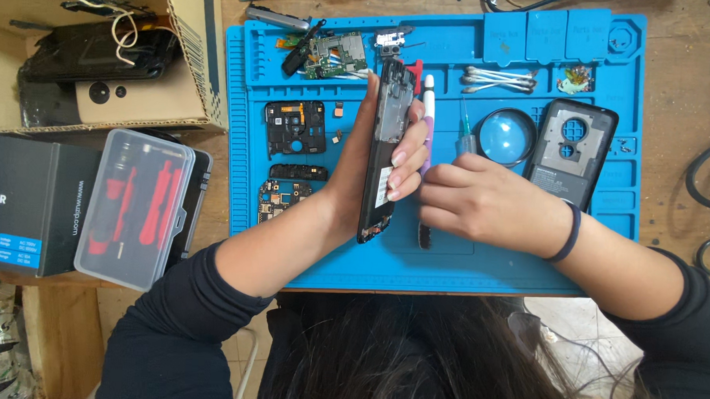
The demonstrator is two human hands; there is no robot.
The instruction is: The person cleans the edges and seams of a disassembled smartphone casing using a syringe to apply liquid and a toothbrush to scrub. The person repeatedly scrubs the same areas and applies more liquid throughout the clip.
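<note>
The left hand (372, 157) has its grip closed around an opened phone frame (384, 149), held upright on edge over the middle of the blue work mat (447, 258). The right hand (481, 200) grips a slim white-tipped tool (428, 108) just right of the frame. On the table at far left, a cardboard box (182, 83) holds dark phones and loose wires — nearer, a clear plastic case (138, 208) holds red-handled tools. The mat's far tray slots carry cotton swabs (497, 78) and a circuit board (336, 56).
</note>
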